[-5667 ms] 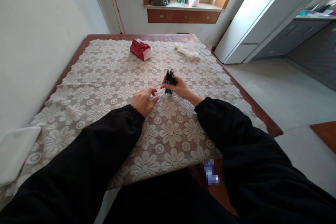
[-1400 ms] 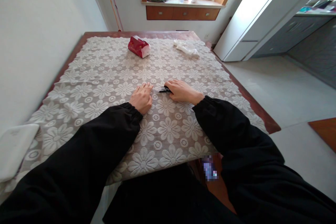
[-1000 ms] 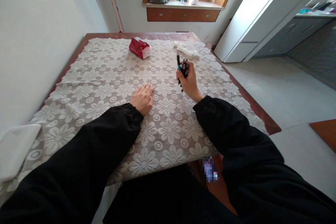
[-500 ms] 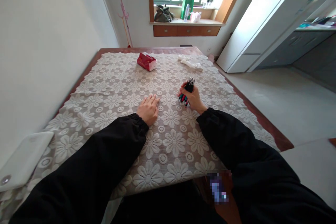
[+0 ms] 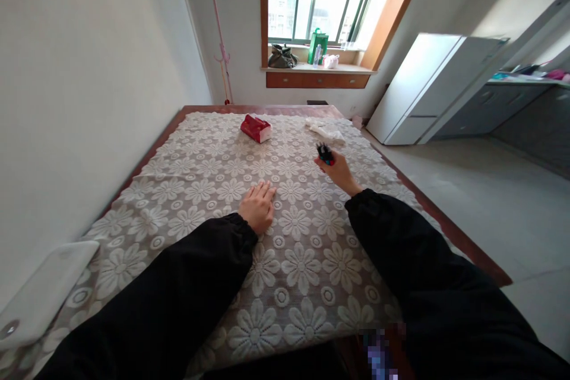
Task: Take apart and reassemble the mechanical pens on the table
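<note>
At lower left a flat white board (image 5: 42,300) overhangs the surface (image 5: 146,148), which is draped in white floral lace. The left hand (image 5: 258,209) lies flat at centre, released. A red pack (image 5: 255,128) sits farther up. The right hand (image 5: 341,170), centre-right, is clenched round a bundle of pens (image 5: 325,154); crumpled white cloth (image 5: 327,130) lies beyond.

I see my right hand (image 5: 341,171) raised over the lace tablecloth (image 5: 214,190), closed around a bundle of pens (image 5: 325,154). My left hand (image 5: 257,208) lies flat, palm down, on the cloth.
</note>
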`<state>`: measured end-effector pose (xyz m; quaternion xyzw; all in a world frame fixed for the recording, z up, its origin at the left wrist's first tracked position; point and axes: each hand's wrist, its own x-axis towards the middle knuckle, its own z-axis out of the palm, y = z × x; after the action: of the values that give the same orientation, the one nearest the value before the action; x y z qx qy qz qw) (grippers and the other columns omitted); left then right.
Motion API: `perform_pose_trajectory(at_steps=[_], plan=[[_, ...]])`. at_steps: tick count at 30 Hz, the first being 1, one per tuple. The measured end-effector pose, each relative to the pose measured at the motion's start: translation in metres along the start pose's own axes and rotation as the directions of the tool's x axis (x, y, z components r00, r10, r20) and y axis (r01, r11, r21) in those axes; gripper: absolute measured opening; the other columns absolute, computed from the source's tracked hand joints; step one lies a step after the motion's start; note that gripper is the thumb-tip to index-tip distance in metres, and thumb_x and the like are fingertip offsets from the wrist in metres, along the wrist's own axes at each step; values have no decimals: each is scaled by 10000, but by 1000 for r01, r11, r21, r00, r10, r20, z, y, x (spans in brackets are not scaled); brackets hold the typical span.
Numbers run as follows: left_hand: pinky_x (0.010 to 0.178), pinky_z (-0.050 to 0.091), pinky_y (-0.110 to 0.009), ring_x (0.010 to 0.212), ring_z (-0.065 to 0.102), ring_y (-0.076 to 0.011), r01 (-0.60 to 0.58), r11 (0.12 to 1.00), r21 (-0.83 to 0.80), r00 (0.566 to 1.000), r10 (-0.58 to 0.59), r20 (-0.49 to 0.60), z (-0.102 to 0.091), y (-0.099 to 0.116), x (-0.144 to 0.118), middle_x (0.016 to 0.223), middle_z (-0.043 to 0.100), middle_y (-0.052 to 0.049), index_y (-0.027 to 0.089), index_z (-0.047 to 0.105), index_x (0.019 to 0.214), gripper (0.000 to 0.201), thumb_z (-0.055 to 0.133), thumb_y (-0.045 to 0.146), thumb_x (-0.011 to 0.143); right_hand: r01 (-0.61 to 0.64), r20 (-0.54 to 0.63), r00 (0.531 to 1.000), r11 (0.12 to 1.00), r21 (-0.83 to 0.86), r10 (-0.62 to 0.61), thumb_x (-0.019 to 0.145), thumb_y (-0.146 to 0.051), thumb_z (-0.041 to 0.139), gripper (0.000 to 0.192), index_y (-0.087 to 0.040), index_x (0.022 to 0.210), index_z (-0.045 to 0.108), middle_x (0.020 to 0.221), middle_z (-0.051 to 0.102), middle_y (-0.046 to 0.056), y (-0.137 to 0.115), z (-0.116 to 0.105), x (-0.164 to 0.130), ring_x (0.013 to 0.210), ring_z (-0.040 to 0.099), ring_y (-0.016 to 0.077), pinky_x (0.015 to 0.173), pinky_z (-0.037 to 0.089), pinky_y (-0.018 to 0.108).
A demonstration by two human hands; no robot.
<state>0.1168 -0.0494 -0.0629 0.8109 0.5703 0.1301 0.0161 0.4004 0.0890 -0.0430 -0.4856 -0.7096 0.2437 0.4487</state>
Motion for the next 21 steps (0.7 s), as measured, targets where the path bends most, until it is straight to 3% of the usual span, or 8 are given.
perform_pose_trajectory(at_steps=[2, 5, 8, 11, 13, 16, 18, 21], plan=[[1296, 287, -469, 1535, 380, -264, 5, 1000, -1, 1000, -5, 1, 0, 0, 0, 1635, 441, -91, 169, 537, 1484, 525, 440, 210, 970, 154, 196, 976, 931, -332, -92, 856, -577, 692, 377, -203, 876, 652, 749, 664, 17, 2, -9, 13, 734, 635, 199, 717, 494, 307], [1298, 279, -473, 1536, 379, -269, 17, 1000, -5, 1000, -17, 13, -2, 1, 0, 1636, 439, -91, 163, 535, 1487, 529, 435, 207, 970, 337, 464, 884, 775, -535, -65, 902, -531, 651, 384, -204, 1094, 709, 1137, 729, 120, 12, -15, 18, 1083, 668, 284, 946, 507, 377], [1295, 284, -479, 1537, 377, -275, 16, 1000, -10, 1000, -16, 22, -3, 1, 0, 1635, 439, -100, 157, 530, 1492, 534, 432, 204, 969, 384, 517, 855, 733, -562, -52, 969, -570, 525, 641, -180, 1478, 525, 1552, 516, 180, 24, -11, 6, 1438, 471, 336, 1175, 381, 477], [1293, 285, -476, 1537, 377, -274, 10, 1000, -14, 1000, -10, 21, -2, 1, 0, 1634, 440, -104, 158, 535, 1488, 534, 436, 203, 965, 395, 475, 874, 716, -575, -101, 963, -584, 524, 784, -188, 1611, 328, 1642, 405, 177, 28, -12, -9, 1525, 353, 353, 1246, 253, 571], [1295, 281, -476, 1538, 375, -272, 8, 1000, -18, 1000, -8, 15, -1, 0, 0, 1634, 440, -103, 159, 536, 1486, 533, 437, 204, 964, 459, 440, 870, 689, -561, -222, 942, -532, 579, 730, -191, 1564, 404, 1625, 427, 169, 25, -16, -16, 1517, 354, 354, 1250, 236, 583], [1292, 285, -482, 1540, 370, -274, 8, 1000, -27, 1000, -8, 7, 1, -1, 0, 1637, 436, -101, 163, 535, 1486, 535, 444, 204, 960, 564, 453, 818, 652, -507, -355, 947, -375, 580, 365, -199, 1258, 658, 1467, 584, 144, 16, -22, -22, 1418, 463, 320, 1201, 340, 516], [1289, 289, -487, 1541, 369, -278, 8, 999, -33, 1000, -8, 7, 2, -1, 0, 1637, 435, -107, 162, 535, 1485, 536, 449, 200, 957, 573, 455, 811, 655, -493, -367, 958, -302, 550, 216, -207, 1073, 706, 1352, 650, 130, 13, -24, -25, 1336, 521, 302, 1155, 389, 492], [1288, 287, -499, 1537, 375, -288, 6, 999, -44, 1000, -6, 10, 1, 0, 1, 1633, 439, -119, 155, 539, 1478, 530, 450, 190, 957, 518, 427, 846, 683, -516, -319, 953, -288, 575, 171, -207, 1018, 711, 1338, 649, 124, 12, -23, -28, 1293, 529, 300, 1126, 403, 491]])
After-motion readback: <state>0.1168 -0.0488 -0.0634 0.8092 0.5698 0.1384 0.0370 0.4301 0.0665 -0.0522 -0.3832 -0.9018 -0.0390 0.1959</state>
